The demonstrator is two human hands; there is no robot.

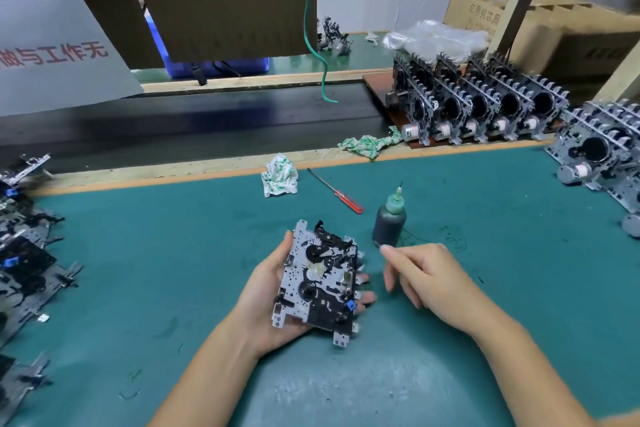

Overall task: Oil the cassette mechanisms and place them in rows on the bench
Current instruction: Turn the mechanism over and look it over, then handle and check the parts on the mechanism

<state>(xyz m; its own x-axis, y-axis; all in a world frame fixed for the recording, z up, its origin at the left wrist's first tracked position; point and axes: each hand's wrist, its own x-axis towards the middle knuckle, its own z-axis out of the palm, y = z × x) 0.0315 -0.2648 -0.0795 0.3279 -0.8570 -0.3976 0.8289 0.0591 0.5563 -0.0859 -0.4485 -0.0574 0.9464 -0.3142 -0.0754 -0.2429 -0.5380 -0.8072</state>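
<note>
Left hand [266,291] cradles one cassette mechanism [318,279] from underneath, fingers curled round its far edge, plate face up and tilted a bit toward the camera. It sits above the green desk [156,270], not resting on it.

Right hand [420,276] is empty, fingers loosely apart, index fingertip just beside the base of the oil bottle [389,222]. Bottle stands upright on the desk, needle tip up, near the mechanism. Looks like a reach for the bottle; oiling on this unit probably not started, though I can't tell from here.

Finished units stand in a row [485,107] at the far right; a pile of loose mechanisms [27,253] lies at the left edge.

Risks, my read:
- Bottle is tall and narrow. A sideways fingertip bump tips it, and oil goes on the mat.
- Mechanism is only held by a palm and curled fingers. Pressing the needle on it could rock or slide it out.
- Squeeze too hard and it over-oils nearby parts.
- Red screwdriver [341,196] and crumpled rag [280,180] lie behind the bottle, well clear of the reach.
</note>
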